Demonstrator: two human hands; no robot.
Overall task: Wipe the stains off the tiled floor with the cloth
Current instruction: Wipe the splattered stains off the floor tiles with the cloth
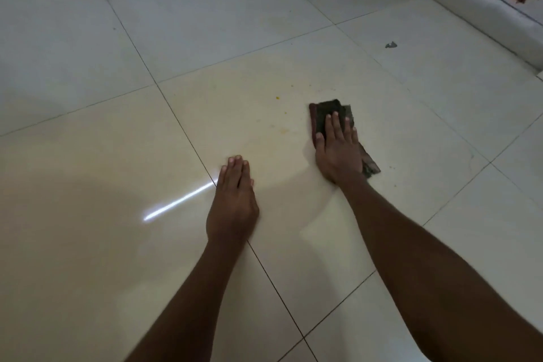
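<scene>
Under the flat, straight fingers of the right hand [338,150] lies the dark cloth [332,114], while yellow stains [282,129] just left of these fingertips remain unwiped; the left hand [235,194] rests flat on the tiled floor [117,156].

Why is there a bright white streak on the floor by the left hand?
Head view: the streak is glare, a light mirrored by the glossy cream tiled floor beside the left hand; far tiles look dim and grey, and wide-angle distortion bends the grout lines.
</scene>
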